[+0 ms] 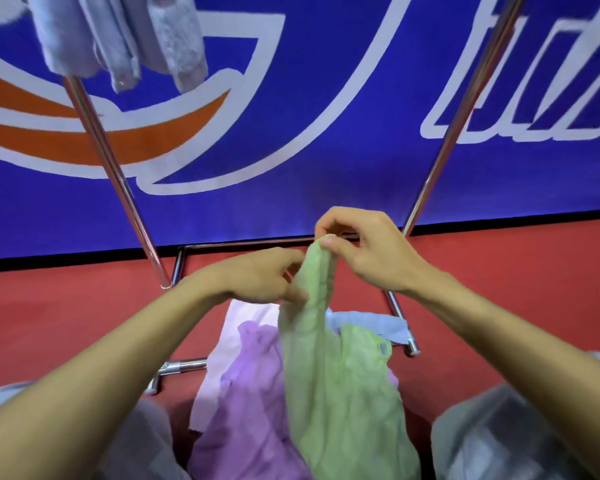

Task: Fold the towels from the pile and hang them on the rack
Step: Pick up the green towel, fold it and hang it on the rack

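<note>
Green cloth fills the middle of the view: a green towel (343,382) is held up by its top corner, which is pinched between the thumb and curled fingers of the right hand (371,254). Its left edge, just below that corner, is gripped by the left hand (260,275), whose fingers are curled at the fabric, though they are blurred. The towel hangs down from both hands, and its lower part is draped over the pile. Under it and to its left a purple towel (246,403) is bunched, with a pale pink towel (229,341) behind that. A light blue towel (371,325) is laid behind the green one, near a low bar of the chrome rack (113,174). The rack's two slanted poles are seen rising on either side of the hands, and its base bars rest on the red floor (49,306). At the upper left, light blue towels (118,39) are hung from the rack's top. Behind the rack a blue printed surface (326,150) with white and orange markings is spread. Grey trouser knees (142,438) are seen at the lower edge.
</note>
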A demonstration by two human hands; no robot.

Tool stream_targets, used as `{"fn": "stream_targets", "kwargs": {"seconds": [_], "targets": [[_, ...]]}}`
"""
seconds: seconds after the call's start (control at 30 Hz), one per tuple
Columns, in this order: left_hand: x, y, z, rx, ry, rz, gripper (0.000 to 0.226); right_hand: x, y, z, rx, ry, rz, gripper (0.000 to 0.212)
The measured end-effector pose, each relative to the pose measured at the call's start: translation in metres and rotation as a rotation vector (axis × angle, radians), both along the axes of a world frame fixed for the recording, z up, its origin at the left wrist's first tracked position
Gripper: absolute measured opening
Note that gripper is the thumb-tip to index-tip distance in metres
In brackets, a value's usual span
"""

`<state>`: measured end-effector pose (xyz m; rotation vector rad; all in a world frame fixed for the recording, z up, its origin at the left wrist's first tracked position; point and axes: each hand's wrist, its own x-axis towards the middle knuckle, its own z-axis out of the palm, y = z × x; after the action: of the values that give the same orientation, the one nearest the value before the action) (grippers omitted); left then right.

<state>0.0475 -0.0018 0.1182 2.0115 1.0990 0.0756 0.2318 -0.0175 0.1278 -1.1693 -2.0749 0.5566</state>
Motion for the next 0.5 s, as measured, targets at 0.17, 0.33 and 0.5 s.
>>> {"fn": "stream_targets", "kwargs": {"seconds": [0.17, 0.33, 0.5], "targets": [[0.015, 0.005, -0.001, 0.021, -0.128, 0.010, 0.038, 0.016, 0.003, -0.001, 0.092, 0.062, -0.104, 0.009], [0.024, 0.017, 0.003, 0.207, -0.153, 0.165, 0.041, 0.030, 0.013, 0.008, 0.053, 0.036, -0.167, 0.013], [0.022, 0.024, 0.010, 0.300, -0.323, 0.348, 0.035, 0.045, 0.010, 0.005, 0.035, -0.058, -0.110, 0.009]]}}
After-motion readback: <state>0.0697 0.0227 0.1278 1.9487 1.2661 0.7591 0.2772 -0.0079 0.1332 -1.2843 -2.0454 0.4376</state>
